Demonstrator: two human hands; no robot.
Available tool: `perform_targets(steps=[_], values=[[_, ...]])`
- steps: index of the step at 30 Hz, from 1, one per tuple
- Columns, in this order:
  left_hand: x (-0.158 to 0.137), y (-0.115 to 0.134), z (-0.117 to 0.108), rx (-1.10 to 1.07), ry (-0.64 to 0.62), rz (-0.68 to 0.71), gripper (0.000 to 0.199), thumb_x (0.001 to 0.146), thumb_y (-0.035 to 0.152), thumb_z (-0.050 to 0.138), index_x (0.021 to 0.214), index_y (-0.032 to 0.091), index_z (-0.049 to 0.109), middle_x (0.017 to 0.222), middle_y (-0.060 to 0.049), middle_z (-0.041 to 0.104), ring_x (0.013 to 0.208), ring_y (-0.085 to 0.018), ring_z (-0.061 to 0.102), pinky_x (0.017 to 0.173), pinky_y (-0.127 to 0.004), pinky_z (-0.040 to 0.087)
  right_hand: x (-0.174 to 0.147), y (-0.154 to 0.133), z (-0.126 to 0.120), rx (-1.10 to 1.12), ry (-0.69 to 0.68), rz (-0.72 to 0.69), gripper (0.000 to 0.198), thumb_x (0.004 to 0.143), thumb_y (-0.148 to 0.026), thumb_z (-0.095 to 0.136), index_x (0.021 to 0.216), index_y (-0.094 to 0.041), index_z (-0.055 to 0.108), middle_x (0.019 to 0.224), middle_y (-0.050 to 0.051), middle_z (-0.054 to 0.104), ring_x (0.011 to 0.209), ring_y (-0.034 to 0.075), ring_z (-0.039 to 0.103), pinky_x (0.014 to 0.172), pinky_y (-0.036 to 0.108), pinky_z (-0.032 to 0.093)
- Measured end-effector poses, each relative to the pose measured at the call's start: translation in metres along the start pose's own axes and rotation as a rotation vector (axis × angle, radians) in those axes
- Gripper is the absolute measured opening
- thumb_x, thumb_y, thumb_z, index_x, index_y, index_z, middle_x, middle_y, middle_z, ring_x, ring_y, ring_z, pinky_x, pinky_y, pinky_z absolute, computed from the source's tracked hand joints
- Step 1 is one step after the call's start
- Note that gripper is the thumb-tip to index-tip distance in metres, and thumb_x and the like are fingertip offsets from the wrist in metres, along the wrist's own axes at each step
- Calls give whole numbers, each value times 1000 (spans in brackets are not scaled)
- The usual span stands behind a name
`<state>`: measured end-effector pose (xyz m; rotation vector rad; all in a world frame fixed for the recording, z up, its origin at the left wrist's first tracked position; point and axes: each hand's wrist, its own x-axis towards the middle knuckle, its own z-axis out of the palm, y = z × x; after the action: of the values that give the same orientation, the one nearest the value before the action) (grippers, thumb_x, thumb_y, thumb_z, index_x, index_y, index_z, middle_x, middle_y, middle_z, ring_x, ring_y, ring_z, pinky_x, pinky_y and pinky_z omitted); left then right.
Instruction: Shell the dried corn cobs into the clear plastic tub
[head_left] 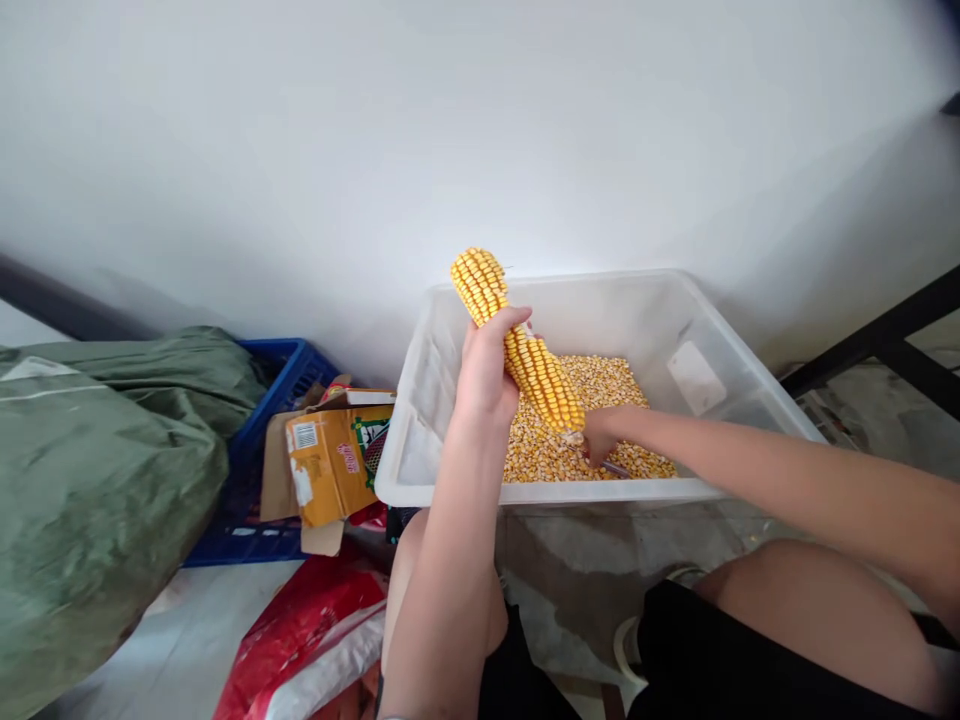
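Note:
My left hand [491,365] is wrapped round the middle of a yellow ear of corn [546,385]. The ear slants, its upper end toward the wall and its lower end over a translucent white plastic bin [442,495]. Close to that lower end is my right hand [602,433], its fingers curled downward. A thin grey tool [618,469] pokes out from under the right hand; its other end is hidden, so its kind does not show. Loose corn kernels [544,462] cover the floor of the bin beneath both hands.
To the left stand a blue plastic crate [247,540], a green tarp-like bag [112,470] and a torn orange cardboard box [330,470]. A red and white bag [315,620] lies below. A black metal bar [870,350] is at right; a white wall rises behind.

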<state>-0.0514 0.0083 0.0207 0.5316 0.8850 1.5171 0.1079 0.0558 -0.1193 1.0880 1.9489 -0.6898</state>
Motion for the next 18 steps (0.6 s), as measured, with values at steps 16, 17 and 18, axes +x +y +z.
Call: perform_targets(steps=[16, 17, 18], values=[[3, -2, -9, 52, -55, -61, 71, 69, 49, 74, 129, 22, 47, 104, -10, 68, 78, -21, 68, 65, -33, 53, 2, 24, -12, 324, 97, -94, 10, 70, -24, 63, 68, -14, 63, 66, 6, 67, 65, 19, 66, 61, 29, 52], [2, -2, -9, 48, -53, -50, 70, 70, 48, 74, 128, 21, 48, 102, -9, 68, 76, -20, 67, 65, -33, 53, -4, 27, -20, 367, 139, -119, 11, 75, -25, 58, 73, -15, 62, 70, 5, 67, 67, 17, 66, 62, 27, 52], [1, -2, -9, 44, -51, -38, 68, 69, 48, 74, 127, 20, 50, 100, -9, 68, 74, -20, 67, 64, -32, 53, -13, 29, -28, 408, 183, -142, 12, 78, -26, 55, 77, -16, 60, 73, 5, 68, 68, 16, 67, 63, 26, 52]])
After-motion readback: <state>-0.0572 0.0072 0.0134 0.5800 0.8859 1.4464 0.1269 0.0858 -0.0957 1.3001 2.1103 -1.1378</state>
